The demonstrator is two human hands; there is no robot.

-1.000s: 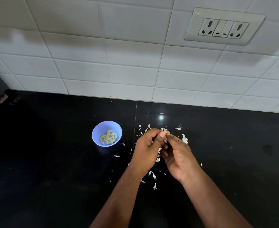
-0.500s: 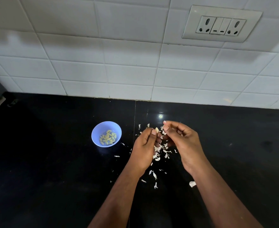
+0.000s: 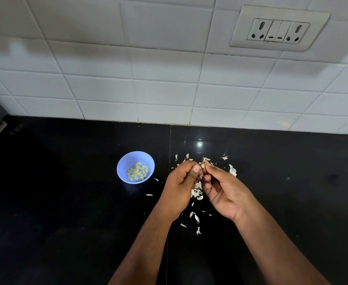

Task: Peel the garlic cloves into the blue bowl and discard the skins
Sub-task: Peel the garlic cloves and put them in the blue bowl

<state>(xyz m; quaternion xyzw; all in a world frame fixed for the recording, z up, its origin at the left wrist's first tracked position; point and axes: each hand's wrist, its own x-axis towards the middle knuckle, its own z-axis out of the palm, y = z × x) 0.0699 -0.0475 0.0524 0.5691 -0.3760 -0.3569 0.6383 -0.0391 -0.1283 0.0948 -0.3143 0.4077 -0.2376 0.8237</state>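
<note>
Both hands meet over the black counter (image 3: 66,202), the left hand (image 3: 179,188) and right hand (image 3: 224,192) pinching one garlic clove (image 3: 203,166) between their fingertips. Left of them sits the blue bowl (image 3: 135,167) with peeled cloves (image 3: 137,171); torn skins (image 3: 196,192) lie scattered beneath. No readable writing anywhere.

Right hand (image 3: 224,190) drawn back in beside the left hand (image 3: 180,186) after spreading away half a second ago, fingertips of both hands meeting again on a small garlic clove (image 3: 203,166), loose skin piece near the right wrist no longer in sight
</note>
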